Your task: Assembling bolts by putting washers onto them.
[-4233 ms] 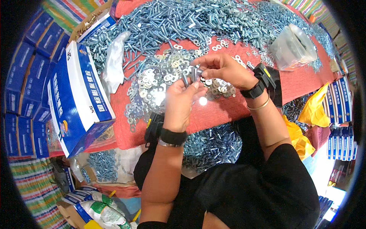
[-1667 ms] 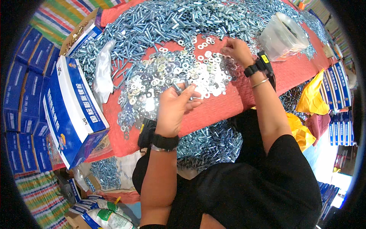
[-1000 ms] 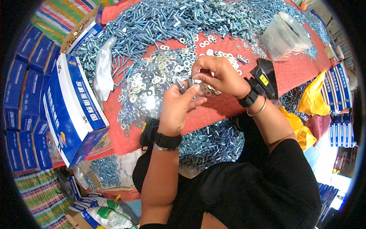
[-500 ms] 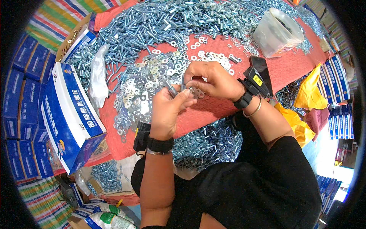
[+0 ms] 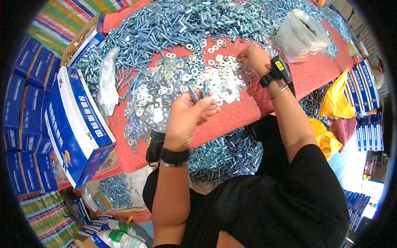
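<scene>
My left hand [image 5: 187, 118] is closed around metal bolts, at least two, which stick up between thumb and fingers; one bolt [image 5: 205, 87] stands nearly upright. Below and around them spreads a heap of flat washers [image 5: 165, 89], silver with some yellowish ones, on the red cloth [image 5: 264, 93]. To the right and farther off, my right hand [image 5: 255, 61] has its fingers curled down at the edge of the washers, near small thin rings [image 5: 269, 51]. Its fingertips are partly hidden, so what they pinch does not show.
A long heap of bolts and sleeves [image 5: 173, 29] covers the far side. At the back right stands a translucent plastic tub [image 5: 291, 37]. A blue-and-white carton [image 5: 78, 124] and a plastic bag [image 5: 107, 82] flank the left. More bolts [image 5: 227, 157] lie below the near edge.
My right hand has left the left hand and moved right and away to the small rings. The left hand has stayed nearly in place, its bolts now in plain sight.
</scene>
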Available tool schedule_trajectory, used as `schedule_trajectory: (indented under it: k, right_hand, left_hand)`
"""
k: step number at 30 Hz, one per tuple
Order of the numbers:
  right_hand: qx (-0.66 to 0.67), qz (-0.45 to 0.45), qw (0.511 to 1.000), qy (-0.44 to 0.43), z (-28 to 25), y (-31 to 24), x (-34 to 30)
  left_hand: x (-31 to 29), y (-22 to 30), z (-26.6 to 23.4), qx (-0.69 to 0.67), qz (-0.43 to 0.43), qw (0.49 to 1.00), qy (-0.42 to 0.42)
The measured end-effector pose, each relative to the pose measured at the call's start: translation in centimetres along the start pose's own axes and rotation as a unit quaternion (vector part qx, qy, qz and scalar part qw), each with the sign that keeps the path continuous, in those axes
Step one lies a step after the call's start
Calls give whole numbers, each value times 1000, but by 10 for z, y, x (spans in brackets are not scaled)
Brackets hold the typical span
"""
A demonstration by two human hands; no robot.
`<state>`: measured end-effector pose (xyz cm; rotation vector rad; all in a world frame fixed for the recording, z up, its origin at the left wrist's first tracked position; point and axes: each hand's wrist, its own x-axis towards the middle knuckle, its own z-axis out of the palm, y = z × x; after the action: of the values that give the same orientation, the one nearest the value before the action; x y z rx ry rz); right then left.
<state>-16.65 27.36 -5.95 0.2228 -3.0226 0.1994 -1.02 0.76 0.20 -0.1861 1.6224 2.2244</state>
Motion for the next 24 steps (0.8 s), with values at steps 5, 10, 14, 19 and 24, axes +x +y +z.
schedule_trajectory:
  k: [5, 10, 14, 19, 24]
  right_hand:
    - [86, 12, 996, -16, -2, 5, 2]
    - [156, 3, 988, -14, -17, -2, 1]
    - [184, -134, 972, 65, -15, -14, 0]
    - [328, -162, 931, 7, -45, -60, -22]
    - [566, -217, 794, -41, -60, -114, -47]
  left_hand:
    - [1, -1, -3, -19, -4, 1000, -10]
    - [3, -6, -3, -10, -16, 1000, -9]
    - [4, -7, -2, -11, -21, 1000, -4]
    - [4, -6, -2, -7, -21, 1000, -10]
    - [6, -9, -1, 20, -31, 999, -24]
